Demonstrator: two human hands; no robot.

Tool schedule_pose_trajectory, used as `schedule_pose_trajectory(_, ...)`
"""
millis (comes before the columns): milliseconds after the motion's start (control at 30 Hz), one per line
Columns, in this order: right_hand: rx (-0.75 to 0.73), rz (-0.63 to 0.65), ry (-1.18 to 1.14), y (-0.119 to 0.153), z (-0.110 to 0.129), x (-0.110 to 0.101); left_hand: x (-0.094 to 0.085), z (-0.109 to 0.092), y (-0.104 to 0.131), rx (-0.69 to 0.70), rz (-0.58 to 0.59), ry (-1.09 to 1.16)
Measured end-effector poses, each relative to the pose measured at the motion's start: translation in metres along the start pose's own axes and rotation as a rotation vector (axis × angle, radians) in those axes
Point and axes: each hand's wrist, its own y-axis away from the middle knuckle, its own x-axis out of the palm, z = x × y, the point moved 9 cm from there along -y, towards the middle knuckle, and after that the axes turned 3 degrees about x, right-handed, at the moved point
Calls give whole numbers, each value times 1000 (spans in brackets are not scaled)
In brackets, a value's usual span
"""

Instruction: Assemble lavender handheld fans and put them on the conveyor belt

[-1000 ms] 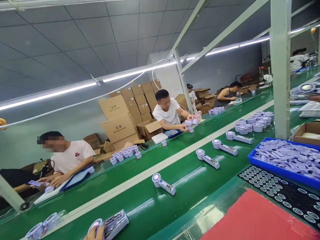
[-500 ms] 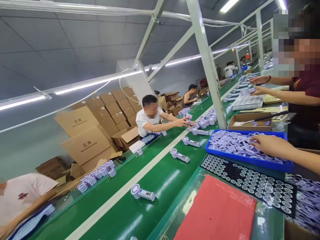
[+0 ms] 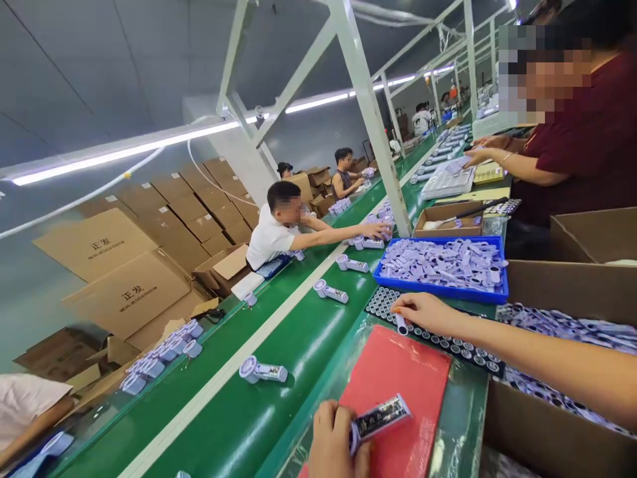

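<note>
At the bottom, my left hand is closed around the head of a lilac handheld fan. The fan's handle lies open, baring the parts inside, and is over a red sheet. My right hand pinches a small lilac handle cover with a dark round end. That hand is above a black sheet of round silver-rimmed pieces, just in front of a blue tray heaped with similar covers.
A green conveyor belt carries several open fans. A white post stands beyond the tray. Cardboard boxes with loose lilac parts are at right. Co-workers sit across the belt and at the far right; one person's hands reach over the belt.
My right hand has left the blue tray and come nearer with a cover in its fingers. My left hand has come into view with a fan. The view has swung right.
</note>
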Motion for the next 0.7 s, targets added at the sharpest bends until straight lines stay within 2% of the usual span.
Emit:
schedule_pose_trajectory(67, -9, 81, -5, 14, 9, 27, 4, -6, 0, -78, 90, 92)
schedule_pose_trajectory(167, -51, 127, 58, 32, 18, 45, 4, -12, 2, -119, 171, 132)
schedule_pose_trajectory(433, -169, 224, 128, 46, 9, 35, 1, -20, 2, -83, 216, 134)
schedule_pose_trajectory(533, -180, 214, 183, 44, 10, 32, 2, -19, 1, -62, 211, 156)
schedule_pose_trajectory(700, -248, 188, 297, 33, 15, 39, 1, -18, 1, -52, 180, 186)
